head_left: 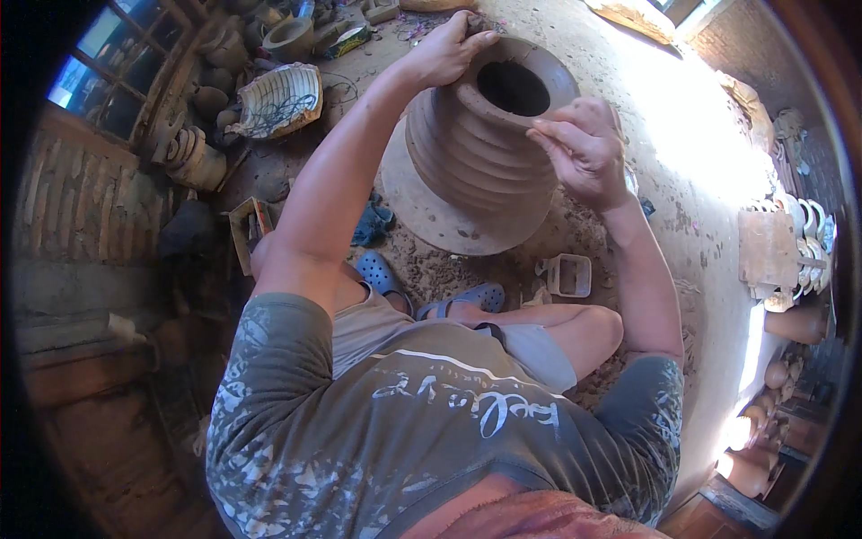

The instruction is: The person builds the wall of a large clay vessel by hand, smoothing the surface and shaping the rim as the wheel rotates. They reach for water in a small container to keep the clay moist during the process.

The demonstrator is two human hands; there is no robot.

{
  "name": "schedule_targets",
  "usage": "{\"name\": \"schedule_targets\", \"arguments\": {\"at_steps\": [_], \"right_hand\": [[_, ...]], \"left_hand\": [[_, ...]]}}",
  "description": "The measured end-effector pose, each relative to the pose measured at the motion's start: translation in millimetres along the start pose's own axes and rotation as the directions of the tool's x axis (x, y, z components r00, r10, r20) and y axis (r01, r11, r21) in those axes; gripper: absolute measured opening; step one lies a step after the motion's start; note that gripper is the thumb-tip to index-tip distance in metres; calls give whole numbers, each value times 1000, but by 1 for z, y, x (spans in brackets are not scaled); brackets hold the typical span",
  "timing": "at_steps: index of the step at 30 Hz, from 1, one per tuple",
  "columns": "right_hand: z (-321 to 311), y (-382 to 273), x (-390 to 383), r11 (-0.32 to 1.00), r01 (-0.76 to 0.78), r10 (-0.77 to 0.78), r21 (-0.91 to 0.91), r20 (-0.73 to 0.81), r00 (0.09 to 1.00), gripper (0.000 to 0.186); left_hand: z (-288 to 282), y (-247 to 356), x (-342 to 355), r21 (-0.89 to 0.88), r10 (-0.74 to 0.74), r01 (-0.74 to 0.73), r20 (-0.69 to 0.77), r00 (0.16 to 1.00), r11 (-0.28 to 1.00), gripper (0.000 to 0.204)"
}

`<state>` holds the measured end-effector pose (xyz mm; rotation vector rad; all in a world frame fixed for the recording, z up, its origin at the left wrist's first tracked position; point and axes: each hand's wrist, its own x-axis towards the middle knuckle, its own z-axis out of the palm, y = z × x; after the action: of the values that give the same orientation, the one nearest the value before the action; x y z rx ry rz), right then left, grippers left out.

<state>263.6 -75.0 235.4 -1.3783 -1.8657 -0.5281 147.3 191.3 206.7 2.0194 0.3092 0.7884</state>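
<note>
A large ribbed clay pot (480, 148) with a wide flat rim and a dark round mouth stands upright on a round wheel plate (417, 211) in front of me. My left hand (449, 49) is at the far left of the rim, its thumb and fingers closed around a small dark lump that I cannot make out. At the near right of the rim, my right hand (585, 148) is closed in a pinch, fingertips at the edge. Whatever lies between them is hidden.
Clay scraps surround the wheel, with a small square tub (569, 275) at its near right. A blue cloth (371, 223) lies left of it. A ribbed basket (278, 99) and pots (211, 101) stand far left. Stacked pottery (790, 247) lines the right wall. My clog-clad feet (382, 272) are below.
</note>
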Motion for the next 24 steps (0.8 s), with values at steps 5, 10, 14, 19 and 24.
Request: {"name": "schedule_targets", "arguments": {"at_steps": [5,10,14,19,24], "right_hand": [[-15,13,-40,963,-268,269,30,-177,947,16],[-2,-32,-42,802,-557,583,216,-79,808,46],[16,-52,-41,741,-667,654,82,142,743,82],[38,-79,-34,699,-715,707,-13,163,688,98],[54,-97,-23,708,-701,703,-91,186,686,105]], "left_hand": [[11,-3,-7,20,-88,91,-120,989,996,58],[14,-14,-7,-44,-162,157,-224,961,987,53],[19,-3,-16,14,-228,249,-358,906,968,49],[34,20,-33,-4,-291,340,-528,798,940,57],[46,44,-46,-100,-364,381,-582,727,919,60]]}}
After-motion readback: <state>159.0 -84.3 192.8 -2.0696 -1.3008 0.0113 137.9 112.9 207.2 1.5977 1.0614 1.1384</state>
